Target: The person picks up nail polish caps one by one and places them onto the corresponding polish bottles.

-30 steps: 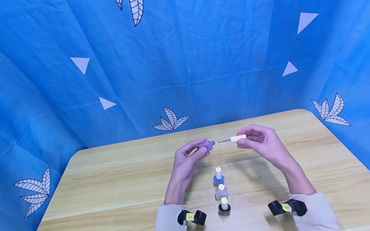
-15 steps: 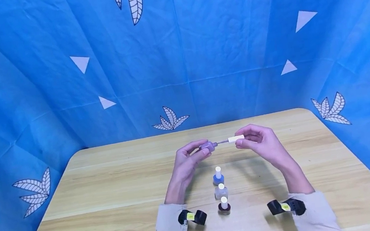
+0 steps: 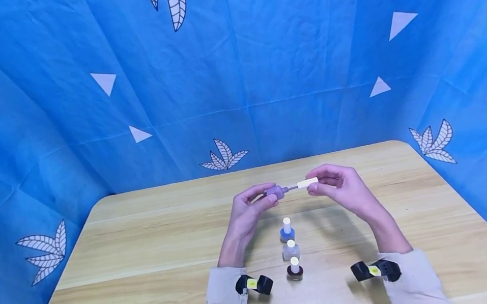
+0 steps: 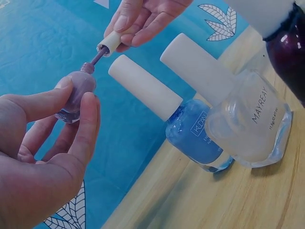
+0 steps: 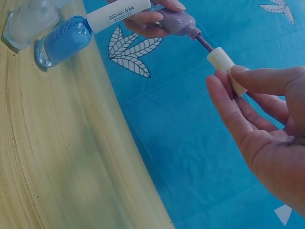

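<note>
My left hand [image 3: 244, 217] pinches a purple nail polish bottle [image 4: 79, 90] between thumb and fingers, its neck tilted toward the right. Across from it, my right hand [image 3: 346, 192] grips the white cap [image 5: 226, 67] of that polish. The brush stem [image 5: 205, 43] runs from the cap into the bottle's mouth, and a length of it shows between cap and neck. Both hands are above the table. Below them a blue nail polish bottle [image 3: 288, 234], a clear, pearly one [image 3: 291, 252] and a dark red one [image 3: 295, 272] stand upright in a row, all with white caps.
The wooden table [image 3: 145, 247] has rounded far corners. A blue curtain [image 3: 286, 54] with leaf and triangle prints hangs behind it and at both sides. Black wrist cameras are strapped over both sleeves [image 3: 222, 293].
A second ago the brush was apart from the bottle. My right hand has moved left, bringing the brush into the neck. My left hand has shifted slightly right; the three standing bottles stay put.
</note>
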### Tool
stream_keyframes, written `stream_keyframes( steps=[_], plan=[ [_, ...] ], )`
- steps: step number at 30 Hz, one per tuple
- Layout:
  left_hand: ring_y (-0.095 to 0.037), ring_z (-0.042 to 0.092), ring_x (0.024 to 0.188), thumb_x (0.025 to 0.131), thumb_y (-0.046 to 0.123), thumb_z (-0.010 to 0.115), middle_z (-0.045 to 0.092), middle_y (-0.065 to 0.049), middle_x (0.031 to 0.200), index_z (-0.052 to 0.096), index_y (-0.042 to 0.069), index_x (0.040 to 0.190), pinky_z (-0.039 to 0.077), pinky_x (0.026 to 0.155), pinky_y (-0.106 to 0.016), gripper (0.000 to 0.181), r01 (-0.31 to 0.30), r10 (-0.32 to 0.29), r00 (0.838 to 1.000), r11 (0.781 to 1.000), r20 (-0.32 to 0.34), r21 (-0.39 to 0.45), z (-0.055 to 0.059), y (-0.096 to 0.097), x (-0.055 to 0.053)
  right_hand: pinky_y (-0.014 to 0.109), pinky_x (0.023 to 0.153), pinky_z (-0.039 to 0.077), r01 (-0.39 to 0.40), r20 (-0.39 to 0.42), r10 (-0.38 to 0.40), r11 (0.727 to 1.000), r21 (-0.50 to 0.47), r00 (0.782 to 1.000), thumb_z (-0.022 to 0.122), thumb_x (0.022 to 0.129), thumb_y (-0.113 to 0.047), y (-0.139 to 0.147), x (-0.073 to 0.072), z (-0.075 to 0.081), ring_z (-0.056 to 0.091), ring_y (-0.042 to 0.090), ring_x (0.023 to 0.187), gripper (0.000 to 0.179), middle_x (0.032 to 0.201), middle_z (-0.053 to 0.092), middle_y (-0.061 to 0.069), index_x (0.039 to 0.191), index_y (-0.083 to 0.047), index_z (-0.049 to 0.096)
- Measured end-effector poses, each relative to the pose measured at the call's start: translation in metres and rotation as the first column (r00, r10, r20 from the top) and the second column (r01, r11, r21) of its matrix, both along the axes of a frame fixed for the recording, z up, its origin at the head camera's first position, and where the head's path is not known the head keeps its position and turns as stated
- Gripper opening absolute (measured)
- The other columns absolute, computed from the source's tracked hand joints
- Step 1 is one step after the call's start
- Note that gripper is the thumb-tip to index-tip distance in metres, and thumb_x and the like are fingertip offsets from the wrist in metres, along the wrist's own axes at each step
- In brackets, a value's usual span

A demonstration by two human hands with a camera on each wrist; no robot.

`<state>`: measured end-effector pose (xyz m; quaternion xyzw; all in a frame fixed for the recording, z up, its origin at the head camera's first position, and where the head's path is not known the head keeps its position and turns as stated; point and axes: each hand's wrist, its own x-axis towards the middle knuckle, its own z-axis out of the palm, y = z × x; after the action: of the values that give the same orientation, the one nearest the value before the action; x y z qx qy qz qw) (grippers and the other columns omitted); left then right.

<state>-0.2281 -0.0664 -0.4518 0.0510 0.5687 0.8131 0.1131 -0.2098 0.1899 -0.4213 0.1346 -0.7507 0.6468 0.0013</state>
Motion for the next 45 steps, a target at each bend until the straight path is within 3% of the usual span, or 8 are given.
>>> stream_keyframes(
  steps=[21,31,39,45],
  plan=[
    [-0.024,0.072,0.102,0.088,-0.006,0.075,0.068,-0.016,0.125,0.072,-0.001,0.123,0.058,0.096,-0.038,0.035,0.007,-0.008,1.0,0.999,-0.009,-0.043,0.0032,0.0002,0.0018,0.031,0.087,0.061,-0.012,0.007,0.011,0.998,0.065,1.0,0.072,0.094,0.001,-0.0061,0.0028,0.0054,0.075,0.024,0.097,0.031,0.114,0.072,0.024,0.124,0.005,0.069],
    [-0.024,0.069,0.108,0.087,0.001,0.079,0.069,-0.012,0.125,0.073,0.003,0.122,0.057,0.096,-0.034,0.036,0.019,-0.024,0.999,0.992,-0.035,-0.126,0.0054,-0.0004,0.0043,0.028,0.085,0.061,0.018,0.016,-0.02,0.995,0.101,1.0,0.077,0.091,-0.004,-0.0077,0.0035,0.0057,0.075,0.023,0.097,0.029,0.111,0.073,0.021,0.119,0.003,0.071],
    [-0.024,0.069,0.108,0.087,0.001,0.08,0.068,-0.012,0.127,0.073,0.002,0.122,0.057,0.095,-0.033,0.036,0.024,-0.031,0.998,0.991,-0.049,-0.131,0.0053,0.0002,0.0046,0.031,0.086,0.061,0.0,0.031,-0.002,0.997,0.072,1.0,0.074,0.094,-0.004,-0.0077,0.0033,0.004,0.074,0.037,0.099,0.029,0.109,0.073,0.022,0.12,0.007,0.068],
    [-0.023,0.07,0.106,0.087,0.004,0.08,0.069,-0.013,0.124,0.073,0.003,0.122,0.057,0.095,-0.033,0.036,0.012,-0.021,0.998,0.988,-0.061,-0.151,0.0046,0.0003,0.0042,0.033,0.085,0.062,-0.021,0.033,0.018,0.996,0.088,0.999,0.073,0.096,-0.008,-0.0079,0.0023,0.0026,0.076,0.026,0.092,0.027,0.104,0.075,0.02,0.118,0.007,0.068]
  ],
)
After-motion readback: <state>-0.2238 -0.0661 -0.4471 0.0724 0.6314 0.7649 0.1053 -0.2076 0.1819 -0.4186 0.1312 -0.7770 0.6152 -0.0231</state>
